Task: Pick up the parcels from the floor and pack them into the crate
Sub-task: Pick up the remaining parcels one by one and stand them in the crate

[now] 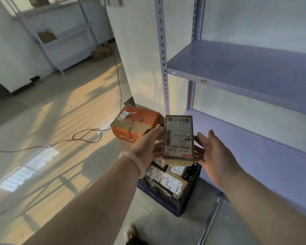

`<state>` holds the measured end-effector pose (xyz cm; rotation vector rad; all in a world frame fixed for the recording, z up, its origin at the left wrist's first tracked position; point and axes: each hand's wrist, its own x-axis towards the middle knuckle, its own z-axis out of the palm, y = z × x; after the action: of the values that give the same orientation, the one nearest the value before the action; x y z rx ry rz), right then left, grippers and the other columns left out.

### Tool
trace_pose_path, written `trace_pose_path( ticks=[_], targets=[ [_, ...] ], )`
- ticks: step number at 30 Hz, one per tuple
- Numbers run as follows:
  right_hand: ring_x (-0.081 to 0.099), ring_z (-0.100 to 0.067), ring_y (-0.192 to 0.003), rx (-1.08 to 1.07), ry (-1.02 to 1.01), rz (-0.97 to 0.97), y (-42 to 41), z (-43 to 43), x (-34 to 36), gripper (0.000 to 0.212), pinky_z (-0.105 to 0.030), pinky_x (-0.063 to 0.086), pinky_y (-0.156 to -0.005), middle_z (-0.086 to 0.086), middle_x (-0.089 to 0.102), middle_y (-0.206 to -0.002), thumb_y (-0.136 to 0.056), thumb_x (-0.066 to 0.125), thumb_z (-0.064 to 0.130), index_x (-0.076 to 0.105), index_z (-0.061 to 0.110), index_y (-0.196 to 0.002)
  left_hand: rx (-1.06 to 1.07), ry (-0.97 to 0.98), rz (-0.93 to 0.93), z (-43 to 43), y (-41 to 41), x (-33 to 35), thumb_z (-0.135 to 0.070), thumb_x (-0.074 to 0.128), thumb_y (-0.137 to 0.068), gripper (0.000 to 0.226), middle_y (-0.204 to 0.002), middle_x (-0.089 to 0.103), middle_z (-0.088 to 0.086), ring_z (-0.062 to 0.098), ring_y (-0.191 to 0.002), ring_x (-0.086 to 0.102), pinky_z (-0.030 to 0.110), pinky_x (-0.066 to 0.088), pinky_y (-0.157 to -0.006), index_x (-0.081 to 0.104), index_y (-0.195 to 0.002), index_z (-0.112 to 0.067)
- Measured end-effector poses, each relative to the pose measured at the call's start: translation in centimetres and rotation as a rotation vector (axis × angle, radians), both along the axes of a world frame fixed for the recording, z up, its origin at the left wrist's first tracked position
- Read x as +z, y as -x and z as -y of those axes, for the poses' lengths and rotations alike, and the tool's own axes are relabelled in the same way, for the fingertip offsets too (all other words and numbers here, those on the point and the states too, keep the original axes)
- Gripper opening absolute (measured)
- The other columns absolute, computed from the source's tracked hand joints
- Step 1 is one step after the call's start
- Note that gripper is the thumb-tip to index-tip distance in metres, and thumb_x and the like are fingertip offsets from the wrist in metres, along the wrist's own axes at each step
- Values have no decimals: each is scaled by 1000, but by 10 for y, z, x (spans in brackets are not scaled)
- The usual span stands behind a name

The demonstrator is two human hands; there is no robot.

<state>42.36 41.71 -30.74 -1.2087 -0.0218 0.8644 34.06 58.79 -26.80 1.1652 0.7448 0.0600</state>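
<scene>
A flat cardboard parcel [178, 138] with a white barcode label hangs in the air between my two hands, above the crate. My left hand [147, 145] touches its left edge with fingers stretched out, some of them reaching under it. On the other side my right hand [214, 152] faces it palm-in, with straight fingers meeting its right edge and underside. Below stands a dark blue plastic crate [168, 204] on the floor, holding several labelled brown parcels [171, 181]. An orange and brown box [136, 124] lies on the floor just behind the crate.
A grey metal shelf rack [237, 71] stands at the right, its upright post [163, 68] close to the crate. A thin cable [85, 137] loops over the tiled floor to the left. Another rack [64, 38] with boxes is far back left.
</scene>
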Motion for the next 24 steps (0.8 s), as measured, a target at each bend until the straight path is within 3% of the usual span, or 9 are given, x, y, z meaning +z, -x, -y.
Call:
trace_pose_path(
  ticks=[3, 6, 10, 14, 16, 18, 20, 22, 24],
  targets=[
    [45, -18, -131, -79, 17, -105, -5, -30, -45, 62, -45, 26, -115, 0, 50, -142, -97, 27, 55, 37, 17, -145, -155, -38, -93, -32, -28, -45, -37, 56, -93, 23, -99, 77, 2, 27, -102, 68, 48, 52, -95, 66, -100, -18],
    [51, -15, -123, -191, 95, -217, -2, -70, -101, 50, -45, 30, -113, 8, 64, -122, -97, 30, 54, 52, 26, -132, -339, -29, -243, -76, -50, -102, -45, 50, -94, 34, -97, 74, 1, 28, -107, 63, 48, 46, -100, 70, -97, -18],
    [62, -9, -105, -328, 203, -369, 7, -129, -177, 39, -35, 48, -88, 10, 73, -104, -96, 33, 53, 58, 31, -117, -461, 46, -401, -129, -68, -193, -49, 44, -96, 40, -104, 75, 3, 26, -105, 67, 46, 49, -100, 67, -113, -21],
    [61, -15, -109, -320, 338, -489, 4, -173, -249, 37, -44, 42, -103, 5, 72, -111, -95, 38, 55, 68, 36, -105, -501, 25, -462, -155, -76, -275, -42, 44, -97, 49, -123, 66, 5, 23, -110, 64, 39, 54, -90, 44, -142, -22],
    [58, -18, -114, -309, 399, -519, -3, -186, -278, 41, -48, 38, -107, 3, 69, -115, -92, 38, 59, 71, 36, -101, -501, -92, -473, -162, -84, -309, -38, 44, -98, 50, -144, 48, 4, 25, -133, 45, 41, 41, -107, 39, -144, -20],
    [57, -18, -113, -331, 444, -540, -15, -197, -312, 43, -48, 37, -106, 5, 70, -108, -92, 37, 61, 72, 36, -89, -509, -174, -463, -167, -99, -344, -36, 44, -98, 48, -152, 37, 7, 26, -141, 32, 40, 30, -115, 41, -143, -18],
    [67, -11, -96, -345, 457, -523, -32, -208, -339, 47, -42, 46, -92, 10, 75, -90, -94, 33, 60, 72, 39, -79, -501, -210, -460, -170, -119, -373, -36, 44, -98, 48, -143, 40, 1, 19, -124, 47, 31, 46, -97, 40, -143, -18],
    [72, -10, -80, -359, 481, -475, -50, -220, -361, 47, -35, 48, -75, 8, 76, -81, -96, 32, 57, 72, 37, -81, -461, -219, -474, -174, -137, -394, -37, 45, -97, 52, -131, 35, -7, 8, -104, 50, 23, 49, -75, 34, -146, -22],
    [70, -16, -86, -378, 511, -422, -64, -230, -381, 48, -40, 49, -83, 5, 77, -80, -96, 34, 56, 72, 33, -79, -497, -269, -447, -180, -150, -414, -38, 45, -97, 56, -145, 34, -3, 18, -128, 43, 34, 44, -101, 30, -148, -22]
  ],
)
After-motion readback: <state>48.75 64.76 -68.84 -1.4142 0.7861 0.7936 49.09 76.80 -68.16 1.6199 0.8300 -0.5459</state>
